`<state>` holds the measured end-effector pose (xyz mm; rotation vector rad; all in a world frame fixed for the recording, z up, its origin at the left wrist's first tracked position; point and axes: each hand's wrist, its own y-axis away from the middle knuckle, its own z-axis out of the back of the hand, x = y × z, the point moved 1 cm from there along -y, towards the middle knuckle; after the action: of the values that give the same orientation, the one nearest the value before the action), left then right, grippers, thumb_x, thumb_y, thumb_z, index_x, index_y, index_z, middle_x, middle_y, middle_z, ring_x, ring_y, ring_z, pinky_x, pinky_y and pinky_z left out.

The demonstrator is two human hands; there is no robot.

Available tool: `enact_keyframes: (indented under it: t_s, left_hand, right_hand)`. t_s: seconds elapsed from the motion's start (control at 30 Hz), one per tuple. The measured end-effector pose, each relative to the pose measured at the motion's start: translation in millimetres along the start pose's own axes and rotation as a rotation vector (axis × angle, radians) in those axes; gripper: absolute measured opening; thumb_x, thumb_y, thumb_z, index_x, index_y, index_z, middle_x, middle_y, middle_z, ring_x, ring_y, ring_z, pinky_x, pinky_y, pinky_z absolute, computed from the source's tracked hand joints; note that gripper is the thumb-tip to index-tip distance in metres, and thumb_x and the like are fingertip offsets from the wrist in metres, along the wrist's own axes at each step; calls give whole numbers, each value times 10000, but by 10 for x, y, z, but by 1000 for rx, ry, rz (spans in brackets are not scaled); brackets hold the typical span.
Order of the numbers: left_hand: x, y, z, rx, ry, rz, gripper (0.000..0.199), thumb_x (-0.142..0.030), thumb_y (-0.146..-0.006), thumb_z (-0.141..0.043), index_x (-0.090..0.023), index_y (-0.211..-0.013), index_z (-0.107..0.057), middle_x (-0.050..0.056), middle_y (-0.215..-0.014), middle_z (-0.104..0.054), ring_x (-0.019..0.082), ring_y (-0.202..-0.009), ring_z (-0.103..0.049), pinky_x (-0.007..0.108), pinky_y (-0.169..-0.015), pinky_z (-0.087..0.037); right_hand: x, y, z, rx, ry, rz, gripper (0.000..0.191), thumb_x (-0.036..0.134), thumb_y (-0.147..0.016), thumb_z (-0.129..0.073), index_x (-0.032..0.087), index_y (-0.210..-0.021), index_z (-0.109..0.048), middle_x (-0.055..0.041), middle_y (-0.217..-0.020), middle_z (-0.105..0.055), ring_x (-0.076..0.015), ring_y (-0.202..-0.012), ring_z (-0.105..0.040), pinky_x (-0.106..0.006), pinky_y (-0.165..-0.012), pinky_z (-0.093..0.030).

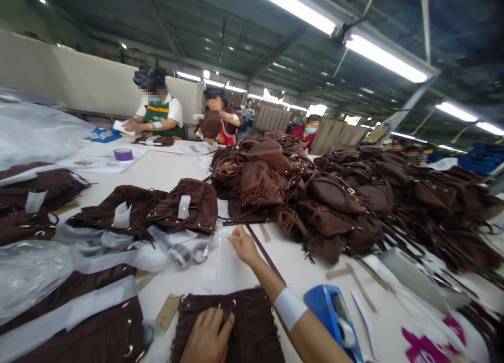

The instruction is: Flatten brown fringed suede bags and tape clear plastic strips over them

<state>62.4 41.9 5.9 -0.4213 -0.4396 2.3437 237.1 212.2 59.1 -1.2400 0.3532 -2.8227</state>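
A dark brown fringed suede bag [252,326] with metal rings along its top edge lies on the white table directly in front of me. My left hand [208,336] rests on it, fingers laid over the fringe and thumb apart. Beyond the bag, my right hand [244,246] reaches forward, with thumb and fingers pinched at the edge of a translucent plastic sheet [221,266]. A pale band circles my right wrist. Just left of the bag is a brown paper tag [167,311].
A big heap of brown fringed bags [268,179] covers the right back. Wrapped bags [183,205] and clear plastic [31,279] lie left. A blue tape dispenser [333,321] stands by my right forearm. Purple tape [123,154] sits farther off. Several co-workers [161,116] work across the table.
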Motion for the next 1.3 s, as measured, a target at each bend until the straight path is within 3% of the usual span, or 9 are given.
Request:
enact_keyframes:
  t_s: [0.2,0.33,0.43,0.6,0.73,0.87,1.03,1.17,1.3]
  left_hand:
    - [-49,47,93,2,-56,8,362,-183,-903,-521,-247,-1252,-596,72,-1163,-630,240,-1115,-558,419,-989,-438]
    - [-57,60,122,30,1,31,340,-193,-927,-481,-255,-1238,-603,79,-1208,-612,254,-1157,-533,443,-1001,-425]
    - [-62,53,138,74,40,44,332,-202,-936,-454,-245,-1232,-598,82,-1174,-605,256,-1125,-526,449,-978,-428]
    - [-72,41,177,110,59,43,209,-219,-924,-469,-198,-1046,-637,77,-1012,-609,245,-969,-530,404,-873,-441]
    - [-88,23,220,137,60,24,172,-161,-897,-480,-214,-972,-626,63,-994,-593,238,-957,-514,378,-846,-415]
    - [-102,13,238,149,52,23,155,-167,-903,-465,-207,-945,-609,65,-986,-579,239,-962,-499,375,-844,-405]
    - [-94,33,211,148,38,42,149,-180,-912,-449,-183,-952,-592,80,-1003,-575,250,-985,-489,397,-885,-402]
    - [-88,40,197,139,30,34,161,-207,-924,-448,-186,-1006,-586,77,-1025,-580,256,-1015,-494,408,-916,-399]
    - [-73,43,175,131,15,30,179,-119,-886,-444,-169,-984,-585,92,-1029,-592,260,-1015,-503,414,-926,-402]
  right_hand:
    - [479,411,429,0,-176,29,89,294,-833,-595,228,-865,-543,54,-759,-565,-127,-704,-536,-224,-679,-404]
    - [732,946,614,5,-350,78,461,229,-797,-621,238,-1247,-525,36,-827,-604,-143,-747,-574,-255,-729,-459]
    - [762,1428,601,25,-461,27,739,173,-764,-642,247,-1449,-374,15,-888,-644,-161,-788,-606,-284,-753,-493]
    - [623,2235,417,66,-417,-63,484,112,-743,-632,254,-1205,-617,-5,-1006,-684,-179,-862,-645,-295,-781,-505]
    - [483,2649,276,44,-310,-100,743,54,-733,-590,270,-1426,-430,19,-924,-685,-167,-797,-648,-294,-767,-497]
    - [435,2767,246,24,-235,-95,682,45,-741,-606,245,-1380,-476,27,-868,-682,-160,-783,-645,-284,-769,-475]
    - [528,2705,440,-26,-125,44,150,86,-826,-601,219,-850,-666,-1,-843,-647,-157,-823,-615,-259,-736,-441]
    - [604,2659,576,-72,73,173,248,27,-824,-519,220,-930,-633,-33,-947,-638,-186,-920,-585,-296,-802,-442]
    - [571,2691,448,63,277,353,279,10,-784,-537,200,-978,-605,-66,-1185,-625,-225,-1095,-544,-361,-950,-420]
